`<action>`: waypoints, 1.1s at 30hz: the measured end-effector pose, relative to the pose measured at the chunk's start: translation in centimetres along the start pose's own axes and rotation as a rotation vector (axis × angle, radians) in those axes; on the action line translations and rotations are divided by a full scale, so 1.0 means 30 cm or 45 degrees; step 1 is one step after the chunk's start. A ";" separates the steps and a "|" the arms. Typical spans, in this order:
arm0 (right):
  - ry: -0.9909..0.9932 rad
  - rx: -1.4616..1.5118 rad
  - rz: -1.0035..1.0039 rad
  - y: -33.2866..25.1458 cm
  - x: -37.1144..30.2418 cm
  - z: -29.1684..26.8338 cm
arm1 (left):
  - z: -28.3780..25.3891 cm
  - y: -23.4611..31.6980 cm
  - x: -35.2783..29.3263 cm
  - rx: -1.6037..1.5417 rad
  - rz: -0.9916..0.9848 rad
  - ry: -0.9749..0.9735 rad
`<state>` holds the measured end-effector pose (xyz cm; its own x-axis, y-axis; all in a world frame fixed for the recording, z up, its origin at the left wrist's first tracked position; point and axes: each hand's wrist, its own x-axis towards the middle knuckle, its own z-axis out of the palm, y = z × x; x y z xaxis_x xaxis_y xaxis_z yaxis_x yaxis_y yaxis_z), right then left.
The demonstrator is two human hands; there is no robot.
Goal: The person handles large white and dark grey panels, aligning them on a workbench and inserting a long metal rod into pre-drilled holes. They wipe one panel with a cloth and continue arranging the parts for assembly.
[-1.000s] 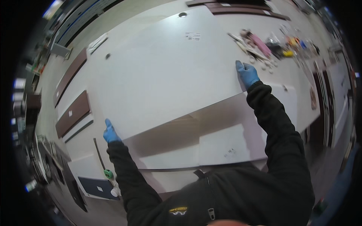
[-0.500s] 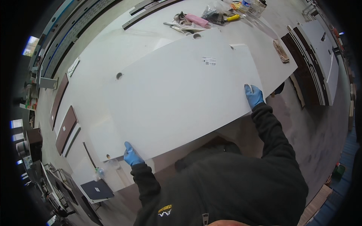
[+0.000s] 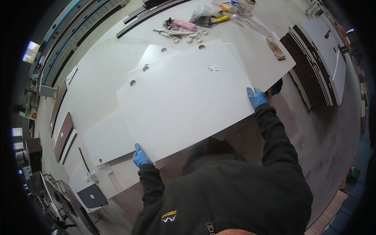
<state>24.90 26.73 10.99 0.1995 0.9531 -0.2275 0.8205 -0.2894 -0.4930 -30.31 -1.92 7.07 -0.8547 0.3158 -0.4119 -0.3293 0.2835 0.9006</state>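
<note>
A large white panel (image 3: 184, 102) with round holes near its far corners and a small label lies tilted across the view in front of me. My left hand (image 3: 141, 156), in a blue glove, grips its near left corner, thumb on top and the other fingers hidden below. The panel's right edge is held in my right hand (image 3: 256, 98), also gloved in blue. Under it, partly covered, lie other white panels: one with a hole shows behind it (image 3: 154, 55), and another (image 3: 109, 137) sticks out at the left.
White rings (image 3: 189, 40) lie beyond the panel, beside a pink cloth bundle (image 3: 184, 24) and a yellow-handled tool (image 3: 222, 18). Brown strips (image 3: 64, 133) and a dark square plate (image 3: 92, 196) are at the left. Stacked boards (image 3: 313, 70) stand at the right.
The large panel has come nearer to me with both hands on it. Panels beneath and white rings behind its far edge now show. The whole view has shifted slightly.
</note>
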 end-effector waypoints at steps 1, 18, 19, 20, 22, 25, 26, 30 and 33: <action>-0.038 -0.087 -0.008 -0.010 0.001 -0.011 | 0.003 -0.005 -0.010 0.024 0.000 0.014; 0.552 -0.390 -0.848 0.382 1.196 -0.460 | 0.138 -0.029 -0.043 1.063 -0.235 0.687; 0.656 -0.570 -0.832 0.443 1.298 -0.433 | 0.200 0.008 -0.082 1.465 -0.152 0.872; 0.734 -0.763 -0.782 0.504 1.382 -0.402 | 0.294 0.027 -0.119 1.562 0.093 0.753; 0.741 -0.736 -0.684 0.603 1.499 -0.312 | 0.511 0.028 -0.231 1.823 0.492 0.683; 0.662 -0.577 -0.451 0.696 1.614 -0.238 | 0.850 -0.045 -0.420 1.591 0.853 0.268; 0.669 -0.559 -0.465 0.709 1.643 -0.247 | 0.945 -0.064 -0.463 1.357 0.924 0.114; 0.586 0.198 -0.007 0.589 1.628 -0.328 | 1.144 -0.072 -0.546 1.693 0.951 -0.066; 0.431 0.337 -0.548 0.348 1.334 -0.307 | 1.169 -0.062 -0.550 1.681 0.916 -0.065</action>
<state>46.38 62.68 4.49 0.0742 0.9521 0.2966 0.7130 0.1573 -0.6833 -1.52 24.11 7.35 -0.6484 0.7610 0.0219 0.7547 0.6388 0.1496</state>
